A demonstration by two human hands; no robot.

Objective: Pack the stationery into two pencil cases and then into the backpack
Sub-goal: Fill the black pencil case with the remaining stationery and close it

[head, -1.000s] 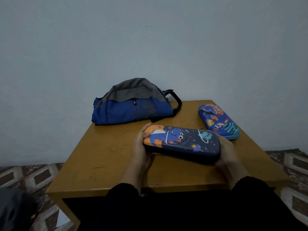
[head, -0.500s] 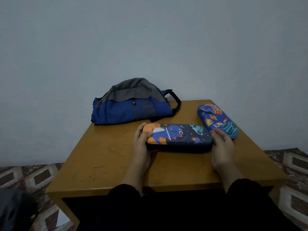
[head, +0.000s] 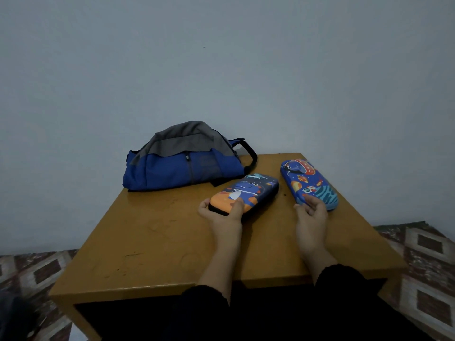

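A dark blue pencil case with an orange end [head: 248,193] lies closed on the wooden table [head: 152,232], angled toward the far right. My left hand [head: 222,215] grips its near orange end, thumb on top. A lighter blue rocket-print pencil case [head: 307,182] lies closed at the right of the table. My right hand [head: 311,214] sits at its near end, fingers loosely curled and touching its edge; whether they grip it is unclear. A blue and grey backpack [head: 182,161] lies at the far side of the table against the wall. No loose stationery shows.
A pale wall [head: 221,70] stands directly behind the table. A patterned floor [head: 430,254] shows on both sides. The backpack's black strap [head: 251,156] loops out toward the dark case.
The dark case has swung from lying crosswise between both hands to pointing far right. My right hand has let go of it and moved right to the lighter case's near end.
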